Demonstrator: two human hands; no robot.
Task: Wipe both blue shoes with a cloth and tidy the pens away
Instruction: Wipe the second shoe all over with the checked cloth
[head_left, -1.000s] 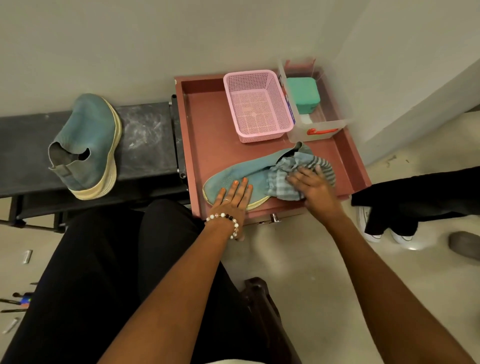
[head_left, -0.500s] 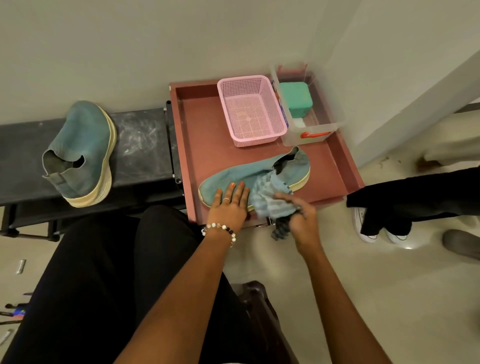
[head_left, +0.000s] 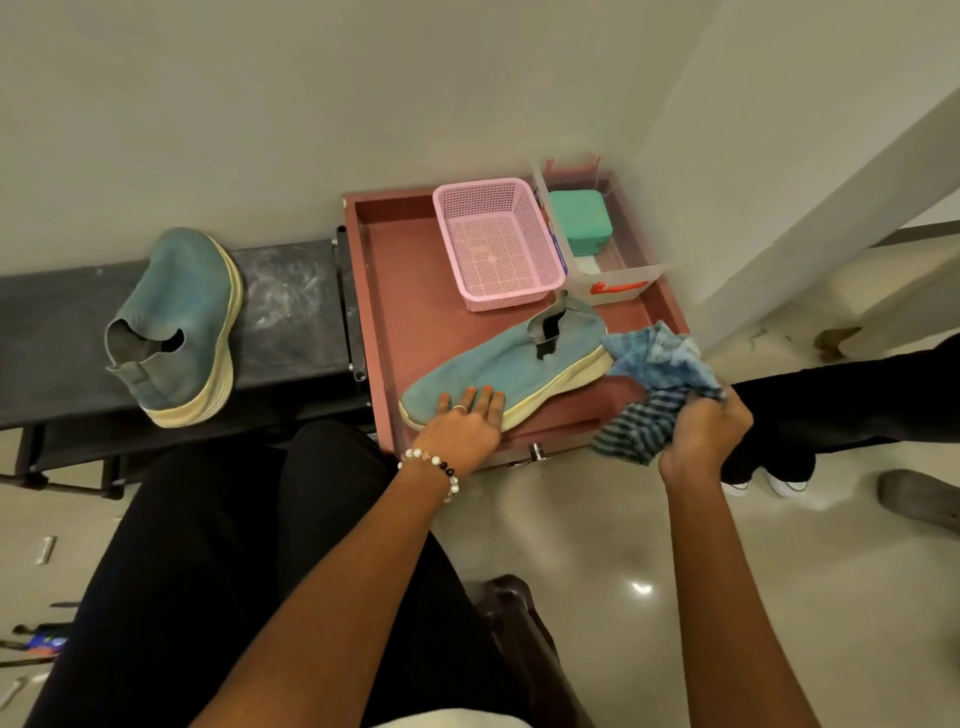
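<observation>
Left hand (head_left: 460, 427) fingers (head_left: 485, 399) flat on blue shoe (head_left: 511, 358) toe; right hand (head_left: 706, 434) clenches cloth (head_left: 652, 382), apparently just beside heel.

One shoe on the tabletop, one in the tray

The tray (head_left: 374, 291) sits right of the tabletop (head_left: 291, 312). In it, a basket (head_left: 496, 244) and a box (head_left: 623, 280) stand behind the near shoe (head_left: 519, 358); the other shoe (head_left: 179, 322) rests left, on the tabletop.
</observation>
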